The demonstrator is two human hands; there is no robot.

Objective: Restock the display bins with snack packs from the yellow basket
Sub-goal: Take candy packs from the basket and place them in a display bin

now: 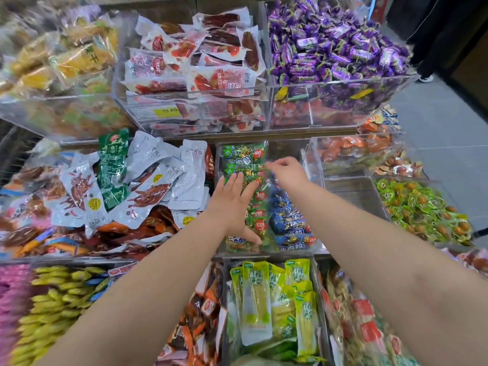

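We take the clear bin in the middle of the display as our landmark. It already holds a long green snack pack along its left side and blue packs to the right of that, while its far right corner is bare, so we judge the restocking partly done with room to fill. The yellow basket is not in view, so we cannot tell how many packs remain. Our left hand lies inside the bin, fingers spread flat on the green pack, thumb near its front end. Our right hand hovers over the bin's middle, fingers curled in a pinch at the pack's clear edge; whether it truly grips the wrapper we cannot tell.
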